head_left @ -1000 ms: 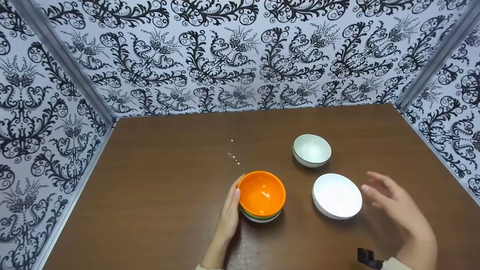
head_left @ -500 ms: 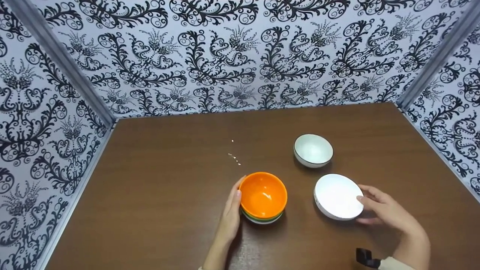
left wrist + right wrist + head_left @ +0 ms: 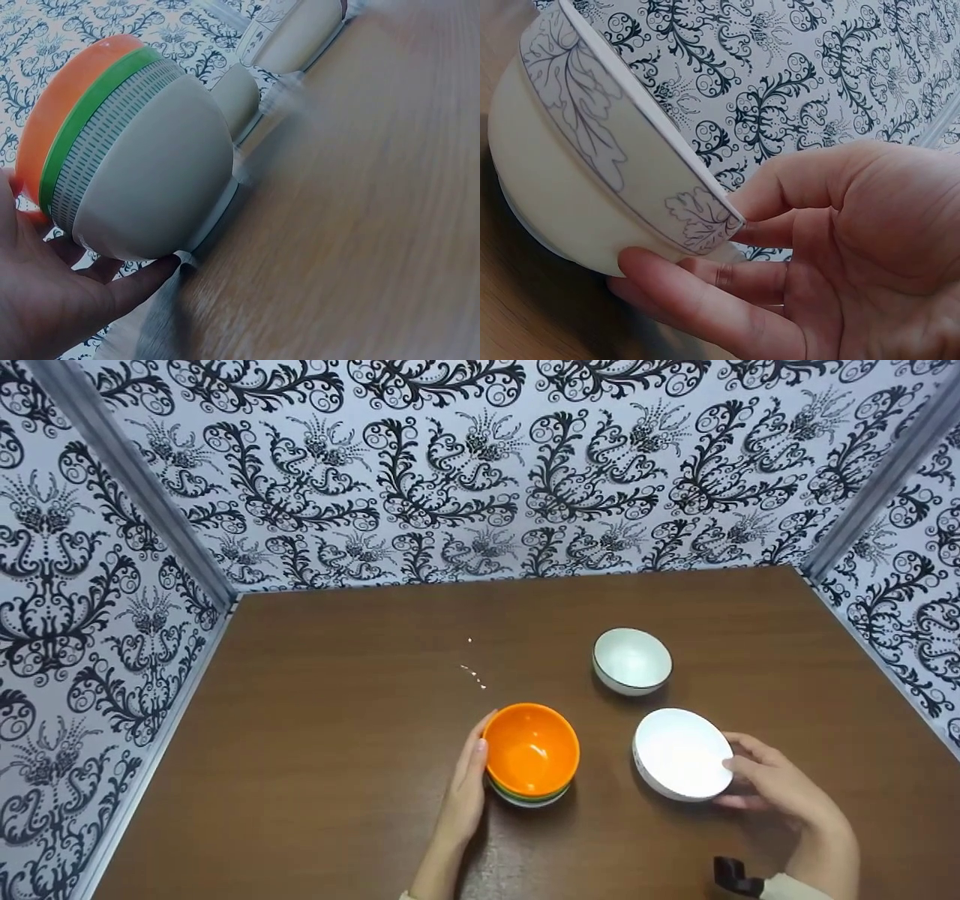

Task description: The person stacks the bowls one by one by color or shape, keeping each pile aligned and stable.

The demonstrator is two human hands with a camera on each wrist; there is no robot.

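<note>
My left hand (image 3: pixel 465 799) holds the left side of a nested stack of bowls, with an orange bowl (image 3: pixel 531 750) on top. In the left wrist view, a green rim (image 3: pixel 75 127) and a dashed band show under the orange one, above a plain pale bowl (image 3: pixel 161 176) at the bottom. To the right, my right hand (image 3: pixel 780 787) grips a white bowl (image 3: pixel 681 754) by its right side. The right wrist view shows that bowl's leaf-patterned band (image 3: pixel 577 105), with fingers at its rim and against its lower wall.
Behind the white bowl stands a pale bowl with a dark rim (image 3: pixel 632 661). Small white specks (image 3: pixel 474 675) lie on the brown table (image 3: pixel 315 720) beyond the stack. Patterned wall panels (image 3: pixel 480 472) enclose the table at the back and sides.
My right hand has moved left from beside the white bowl and taken hold of its right side. The left hand stays at the stack, and both bowls stand where they were.
</note>
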